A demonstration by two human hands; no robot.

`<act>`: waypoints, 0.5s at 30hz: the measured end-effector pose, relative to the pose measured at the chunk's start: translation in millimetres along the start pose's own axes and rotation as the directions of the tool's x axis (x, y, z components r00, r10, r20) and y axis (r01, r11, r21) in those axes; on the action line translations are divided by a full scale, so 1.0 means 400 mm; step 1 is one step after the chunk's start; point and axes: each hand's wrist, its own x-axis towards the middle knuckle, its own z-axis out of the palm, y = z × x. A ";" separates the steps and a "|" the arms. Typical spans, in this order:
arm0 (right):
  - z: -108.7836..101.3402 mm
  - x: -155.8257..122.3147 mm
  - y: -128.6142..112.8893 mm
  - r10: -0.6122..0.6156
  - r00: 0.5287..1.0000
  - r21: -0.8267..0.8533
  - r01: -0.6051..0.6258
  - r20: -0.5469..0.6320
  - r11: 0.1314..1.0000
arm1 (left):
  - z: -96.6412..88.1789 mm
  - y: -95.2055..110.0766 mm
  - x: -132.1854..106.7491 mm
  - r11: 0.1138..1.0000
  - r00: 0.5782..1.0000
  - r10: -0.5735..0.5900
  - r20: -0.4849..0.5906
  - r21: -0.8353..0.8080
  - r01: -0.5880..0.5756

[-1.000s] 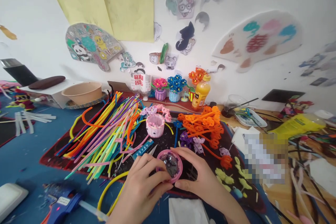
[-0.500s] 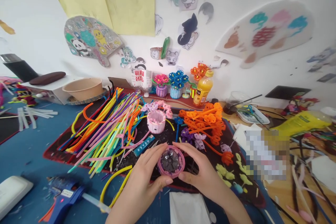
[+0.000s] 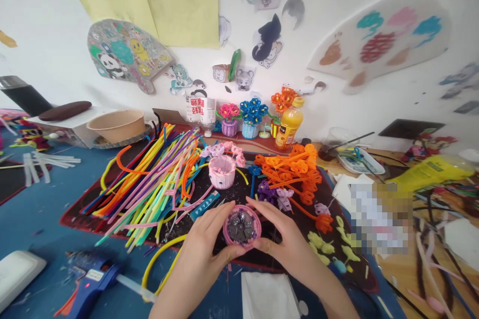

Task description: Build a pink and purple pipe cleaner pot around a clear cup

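Observation:
Between my two hands is a small round pot (image 3: 241, 227) with a pink rim and a clear, ridged plastic inside, its round face turned up toward me. My left hand (image 3: 204, 246) curves around its left side, thumb at the lower edge. On the right side, my right hand (image 3: 281, 239) closes in with fingertips at the top and thumb at the lower right. Just beyond stands a pink pipe-cleaner pot (image 3: 222, 172) with pale purple and pink flowers. A blue packet (image 3: 205, 205) lies beside my left fingertips.
Loose colourful pipe cleaners (image 3: 149, 184) cover the mat's left. Orange pipe-cleaner flowers (image 3: 295, 172) lie to the right. A blue glue gun (image 3: 95, 279) rests at front left, a white tissue (image 3: 267, 296) at the front. An orange drink bottle (image 3: 291, 124) stands near the wall.
The left thumb has shifted slightly along the pot's lower edge. Otherwise the hands keep the pot in nearly the same place, and the view has moved a little.

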 end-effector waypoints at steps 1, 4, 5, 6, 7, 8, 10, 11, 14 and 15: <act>-0.007 -0.002 0.003 0.003 1.000 -0.008 -0.003 0.010 1.000 | 0.000 0.001 0.001 1.000 1.000 -0.001 0.003 0.003 0.001; -0.022 -0.002 0.009 0.016 0.998 -0.023 -0.015 0.059 1.000 | 0.004 0.002 0.003 1.000 1.000 -0.003 0.014 0.004 0.003; -0.024 -0.001 0.008 0.020 0.997 -0.026 -0.019 0.071 0.999 | 0.005 0.001 0.003 1.000 1.000 -0.007 0.018 0.001 0.007; -0.024 0.000 0.007 0.024 0.997 -0.026 -0.022 0.079 0.999 | 0.006 0.000 0.004 1.000 1.000 -0.014 0.022 -0.002 0.014; -0.022 0.002 0.005 0.024 0.996 -0.022 -0.022 0.084 1.000 | 0.006 0.000 0.004 1.000 0.999 -0.023 0.024 -0.007 0.024; -0.019 0.003 0.002 0.026 0.996 -0.017 -0.025 0.088 1.000 | 0.005 0.000 0.005 0.999 0.999 -0.033 0.027 -0.011 0.033; -0.011 0.004 -0.002 0.036 0.995 -0.008 -0.035 0.097 0.999 | 0.003 0.002 0.005 0.999 0.998 -0.047 0.036 -0.016 0.047; -0.008 0.004 -0.003 0.042 0.994 -0.007 -0.041 0.102 0.999 | 0.002 0.003 0.006 0.999 0.998 -0.048 0.041 -0.015 0.048; -0.004 0.003 -0.002 0.049 0.992 -0.013 -0.048 0.117 0.999 | -0.002 0.007 0.007 0.999 0.998 -0.042 0.048 -0.004 0.042; -0.004 0.003 -0.001 0.048 0.991 -0.016 -0.046 0.125 0.999 | -0.003 0.008 0.006 0.999 0.998 -0.041 0.045 0.000 0.041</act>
